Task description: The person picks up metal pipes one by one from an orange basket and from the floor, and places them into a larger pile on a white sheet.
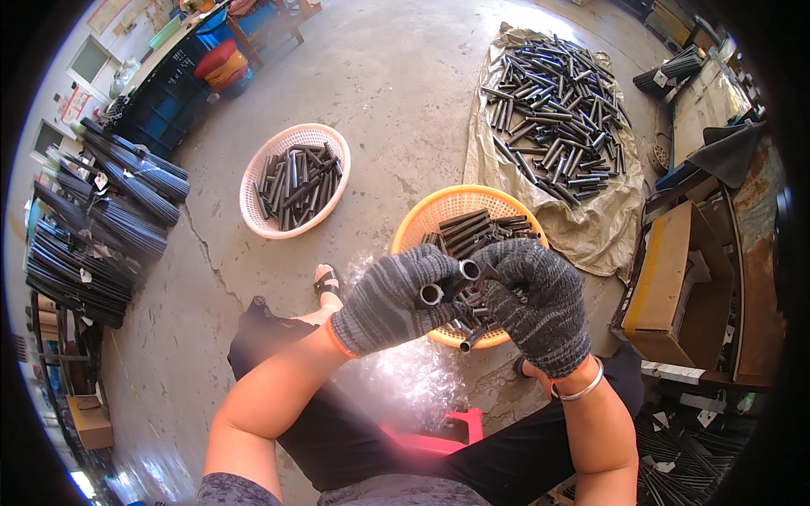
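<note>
Left hand (380, 299): gloved, fingers curled round a dark tube (431, 294) whose ring-shaped end faces up, perhaps so the opening can be seen.
Right hand (544, 304): gloved, fingers bent inward close beside the left; what it pinches is hidden, so I cannot tell.
Second tube end (469, 270): between the hands, pale-rimmed; which one grips it is unclear.
Yellow basket (405, 228): on the floor (396, 110) just beyond and below the hands, probably for short reach; it holds loose tubes.
Pink basket (251, 173): farther off to the left, with more tubes inside.
Cloth sheet (591, 240): spread beyond the yellow basket, bearing heaped tubes (553, 110), presumably to keep them off the concrete.
</note>
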The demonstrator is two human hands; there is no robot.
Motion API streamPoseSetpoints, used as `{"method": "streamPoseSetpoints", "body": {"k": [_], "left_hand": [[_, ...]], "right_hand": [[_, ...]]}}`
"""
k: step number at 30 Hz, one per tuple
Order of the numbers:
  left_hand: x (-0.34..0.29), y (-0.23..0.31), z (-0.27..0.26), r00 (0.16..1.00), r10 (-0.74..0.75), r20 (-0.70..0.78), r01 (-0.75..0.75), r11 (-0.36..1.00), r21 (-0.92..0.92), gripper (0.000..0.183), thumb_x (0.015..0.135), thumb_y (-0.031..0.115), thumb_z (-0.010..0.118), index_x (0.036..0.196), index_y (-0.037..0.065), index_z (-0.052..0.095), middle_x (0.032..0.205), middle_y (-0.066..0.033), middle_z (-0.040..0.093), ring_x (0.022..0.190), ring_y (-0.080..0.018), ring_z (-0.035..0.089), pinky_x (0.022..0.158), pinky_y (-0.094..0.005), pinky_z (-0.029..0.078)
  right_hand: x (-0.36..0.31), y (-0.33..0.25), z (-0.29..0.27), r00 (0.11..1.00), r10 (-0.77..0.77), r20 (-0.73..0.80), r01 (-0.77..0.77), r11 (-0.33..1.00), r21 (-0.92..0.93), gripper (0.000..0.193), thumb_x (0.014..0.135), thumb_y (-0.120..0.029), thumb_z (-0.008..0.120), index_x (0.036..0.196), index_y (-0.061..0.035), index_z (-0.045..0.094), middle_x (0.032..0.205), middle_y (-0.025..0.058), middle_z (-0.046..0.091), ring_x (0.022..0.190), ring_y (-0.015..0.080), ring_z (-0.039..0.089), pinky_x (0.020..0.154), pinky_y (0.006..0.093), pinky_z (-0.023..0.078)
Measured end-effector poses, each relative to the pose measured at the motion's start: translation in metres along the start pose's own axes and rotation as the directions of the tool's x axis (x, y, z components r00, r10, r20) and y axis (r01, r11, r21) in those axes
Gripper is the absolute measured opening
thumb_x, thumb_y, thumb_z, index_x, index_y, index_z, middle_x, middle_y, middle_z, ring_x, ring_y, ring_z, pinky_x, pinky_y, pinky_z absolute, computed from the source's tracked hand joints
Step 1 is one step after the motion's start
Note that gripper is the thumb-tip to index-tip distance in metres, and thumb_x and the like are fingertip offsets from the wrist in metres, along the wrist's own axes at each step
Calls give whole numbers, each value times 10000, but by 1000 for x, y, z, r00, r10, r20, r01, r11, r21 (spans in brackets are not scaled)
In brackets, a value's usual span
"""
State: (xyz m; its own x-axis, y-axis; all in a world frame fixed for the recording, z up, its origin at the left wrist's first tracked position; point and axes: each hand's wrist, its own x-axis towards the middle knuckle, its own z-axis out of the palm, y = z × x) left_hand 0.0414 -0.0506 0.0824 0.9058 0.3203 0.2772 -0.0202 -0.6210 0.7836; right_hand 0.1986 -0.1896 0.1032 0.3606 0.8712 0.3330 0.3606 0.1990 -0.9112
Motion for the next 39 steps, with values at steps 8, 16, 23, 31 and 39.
{"method": "streamPoseSetpoints", "body": {"k": [8,16,23,31,39], "left_hand": [[2,0,8,989,130,-65,-119,981,152,324,721,88,770,1000,52,610,799,-116,608,673,-290,604,617,-369,494],[6,14,13,993,73,-93,-46,965,258,192,763,107,655,939,69,588,822,-162,589,740,-376,591,632,-448,489],[3,7,6,998,59,15,-61,970,236,213,777,110,672,975,73,603,844,-152,614,749,-352,607,642,-424,502],[5,9,0,993,-107,-45,100,985,-141,234,801,13,671,1034,23,643,869,-114,660,766,-195,643,703,-304,510],[5,4,0,882,-273,383,438,774,-458,171,821,29,610,988,44,639,819,-56,660,742,-111,583,686,-282,495]], "right_hand": [[-2,2,12,988,-112,-103,110,994,-24,197,732,55,677,911,-20,647,865,108,645,781,268,624,720,356,495],[-1,4,19,979,-115,-166,92,985,-143,194,725,47,669,902,-32,650,824,116,637,775,287,626,706,363,499],[6,7,13,979,-200,-44,194,974,-115,175,715,48,678,861,-28,619,792,123,623,739,304,618,681,374,499],[14,-2,12,966,-249,-72,224,942,-249,173,704,52,676,850,-31,634,759,119,604,691,301,594,657,372,487],[12,7,11,989,-148,-7,144,972,-187,168,718,55,674,863,-18,632,796,94,629,741,210,619,675,317,493]]}}
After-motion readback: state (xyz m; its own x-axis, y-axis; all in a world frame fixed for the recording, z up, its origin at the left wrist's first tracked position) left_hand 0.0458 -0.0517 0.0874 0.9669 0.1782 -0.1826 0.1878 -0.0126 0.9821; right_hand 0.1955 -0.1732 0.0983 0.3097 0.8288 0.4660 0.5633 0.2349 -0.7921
